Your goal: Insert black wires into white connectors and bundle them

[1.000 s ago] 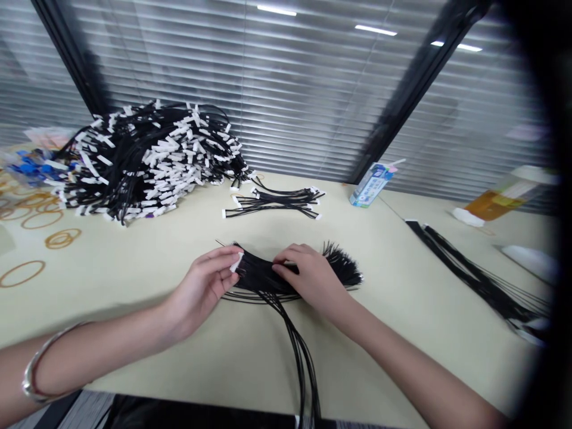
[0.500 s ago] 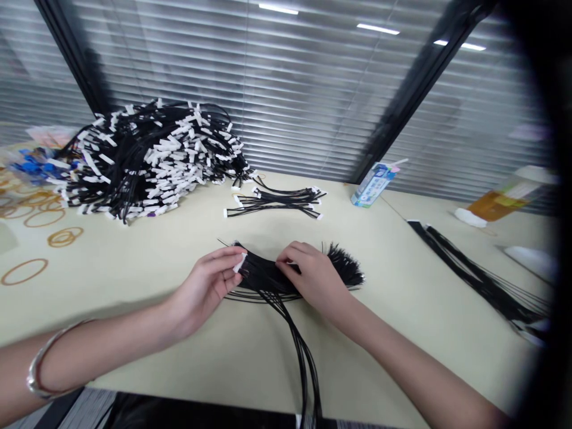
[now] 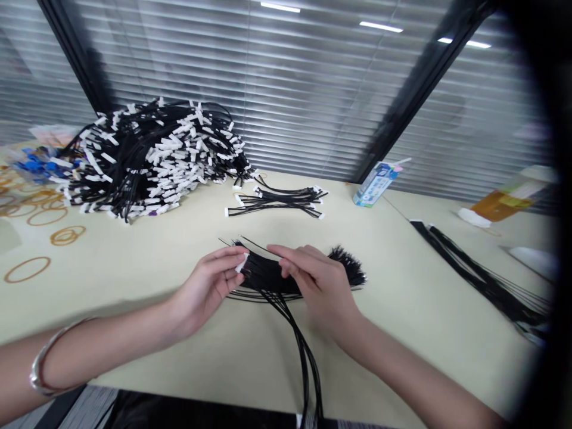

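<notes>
A bundle of thin black wires (image 3: 268,275) lies across the cream table (image 3: 147,280) in front of me, its frayed end fanning out to the right. My left hand (image 3: 206,290) pinches a small white connector (image 3: 242,263) at the bundle's left end. My right hand (image 3: 318,285) hovers on the bundle's middle, fingers together, drawing one thin wire up and left out of it. Several black wires (image 3: 304,357) trail from the bundle toward me over the table's front edge.
A big heap of black cables with white connectors (image 3: 152,156) fills the back left. A small cable bunch (image 3: 277,201) lies behind the hands. Rubber bands (image 3: 42,238) are scattered at left. A drink carton (image 3: 374,183) and more black wires (image 3: 473,274) are at right.
My right hand has lifted and slid slightly left along the bundle, pulling a single thin wire clear of it. The left hand has stayed put on the connector.
</notes>
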A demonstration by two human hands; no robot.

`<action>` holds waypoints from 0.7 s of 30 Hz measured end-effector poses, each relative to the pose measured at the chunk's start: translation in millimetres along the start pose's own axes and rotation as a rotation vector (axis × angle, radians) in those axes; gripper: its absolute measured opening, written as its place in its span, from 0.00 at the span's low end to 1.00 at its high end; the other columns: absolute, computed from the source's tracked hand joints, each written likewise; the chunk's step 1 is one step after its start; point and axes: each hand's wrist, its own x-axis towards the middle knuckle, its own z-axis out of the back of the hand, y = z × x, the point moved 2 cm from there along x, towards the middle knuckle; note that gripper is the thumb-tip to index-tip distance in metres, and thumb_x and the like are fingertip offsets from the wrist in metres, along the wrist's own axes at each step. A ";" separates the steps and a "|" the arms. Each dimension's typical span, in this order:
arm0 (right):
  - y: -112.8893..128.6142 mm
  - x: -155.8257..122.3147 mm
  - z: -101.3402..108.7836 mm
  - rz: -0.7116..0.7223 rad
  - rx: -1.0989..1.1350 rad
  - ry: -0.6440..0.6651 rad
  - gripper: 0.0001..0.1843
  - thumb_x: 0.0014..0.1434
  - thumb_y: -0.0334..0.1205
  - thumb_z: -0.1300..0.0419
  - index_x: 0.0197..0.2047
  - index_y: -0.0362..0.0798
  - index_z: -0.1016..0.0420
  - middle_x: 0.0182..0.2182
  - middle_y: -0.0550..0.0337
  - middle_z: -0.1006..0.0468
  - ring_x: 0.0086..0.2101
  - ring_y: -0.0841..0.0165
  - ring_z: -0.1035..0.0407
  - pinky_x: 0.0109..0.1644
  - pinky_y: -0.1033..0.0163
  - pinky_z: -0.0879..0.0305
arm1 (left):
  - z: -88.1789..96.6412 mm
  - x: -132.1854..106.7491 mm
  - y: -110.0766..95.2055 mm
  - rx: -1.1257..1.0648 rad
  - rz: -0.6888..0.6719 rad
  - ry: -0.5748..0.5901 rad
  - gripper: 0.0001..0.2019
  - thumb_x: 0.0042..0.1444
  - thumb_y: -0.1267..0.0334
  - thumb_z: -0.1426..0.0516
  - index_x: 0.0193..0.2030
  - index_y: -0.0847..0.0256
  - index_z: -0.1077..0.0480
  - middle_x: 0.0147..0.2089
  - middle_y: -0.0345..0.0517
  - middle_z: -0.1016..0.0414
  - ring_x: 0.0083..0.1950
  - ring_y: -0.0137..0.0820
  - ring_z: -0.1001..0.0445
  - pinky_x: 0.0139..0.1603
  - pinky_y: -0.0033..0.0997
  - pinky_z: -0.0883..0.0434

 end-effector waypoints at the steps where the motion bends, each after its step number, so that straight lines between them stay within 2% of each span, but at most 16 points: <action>1: 3.6 -2.2 -1.2 0.028 -0.027 0.000 0.16 0.64 0.30 0.50 0.51 0.49 0.28 0.28 0.63 0.26 0.30 0.74 0.34 0.35 0.67 0.35 | -0.1 -0.1 0.0 0.003 -0.004 0.009 0.06 0.51 0.75 0.39 0.37 0.66 0.25 0.36 0.43 0.28 0.32 0.22 0.29 0.34 0.17 0.27; 3: 10.6 -7.0 -3.3 0.102 -0.068 0.006 0.18 0.62 0.26 0.50 0.53 0.47 0.30 0.31 0.62 0.24 0.31 0.74 0.33 0.37 0.66 0.34 | 0.1 -0.2 0.0 0.003 -0.014 0.016 0.07 0.50 0.76 0.39 0.36 0.66 0.25 0.35 0.43 0.27 0.32 0.22 0.28 0.34 0.17 0.27; 6: 21.3 -13.2 -4.4 0.237 -0.038 -0.007 0.21 0.59 0.21 0.50 0.53 0.46 0.31 0.41 0.58 0.24 0.39 0.72 0.31 0.43 0.64 0.32 | 0.4 -0.4 0.6 0.009 -0.014 -0.001 0.08 0.50 0.77 0.39 0.38 0.66 0.25 0.36 0.45 0.26 0.33 0.24 0.27 0.36 0.19 0.27; 8: 26.1 -15.2 -4.3 0.255 0.035 -0.028 0.20 0.58 0.21 0.49 0.50 0.47 0.29 0.44 0.57 0.25 0.43 0.72 0.31 0.46 0.65 0.31 | -0.1 -0.8 0.9 0.032 -0.014 0.002 0.08 0.50 0.75 0.38 0.39 0.66 0.25 0.35 0.45 0.25 0.32 0.24 0.27 0.35 0.19 0.27; 10: 27.6 -15.1 -5.0 0.209 0.077 -0.041 0.16 0.59 0.24 0.47 0.47 0.48 0.28 0.42 0.57 0.25 0.43 0.73 0.31 0.46 0.67 0.31 | -0.9 -1.2 1.0 0.050 -0.018 0.026 0.08 0.51 0.72 0.38 0.39 0.66 0.25 0.34 0.45 0.25 0.31 0.24 0.27 0.34 0.18 0.27; 13: 25.8 -13.1 -6.2 0.157 0.041 -0.056 0.12 0.60 0.26 0.45 0.45 0.48 0.28 0.39 0.59 0.25 0.39 0.74 0.31 0.43 0.68 0.31 | -1.4 -2.0 1.0 0.018 -0.009 0.063 0.08 0.50 0.74 0.38 0.39 0.66 0.24 0.33 0.43 0.26 0.32 0.23 0.27 0.35 0.18 0.27; 16: 24.1 -11.4 -5.0 0.162 -0.002 -0.060 0.10 0.60 0.27 0.44 0.44 0.47 0.28 0.36 0.61 0.25 0.36 0.75 0.32 0.41 0.69 0.32 | -1.3 -3.1 0.6 -0.022 0.008 0.097 0.11 0.48 0.78 0.39 0.40 0.66 0.24 0.32 0.41 0.27 0.33 0.23 0.26 0.35 0.17 0.26; 21: 27.5 -10.6 1.4 0.162 -0.044 -0.053 0.09 0.59 0.27 0.44 0.42 0.47 0.29 0.35 0.61 0.27 0.34 0.75 0.34 0.38 0.68 0.34 | -1.7 -4.5 -0.6 -0.016 0.012 0.117 0.09 0.51 0.76 0.39 0.40 0.66 0.25 0.32 0.41 0.28 0.31 0.21 0.27 0.32 0.16 0.26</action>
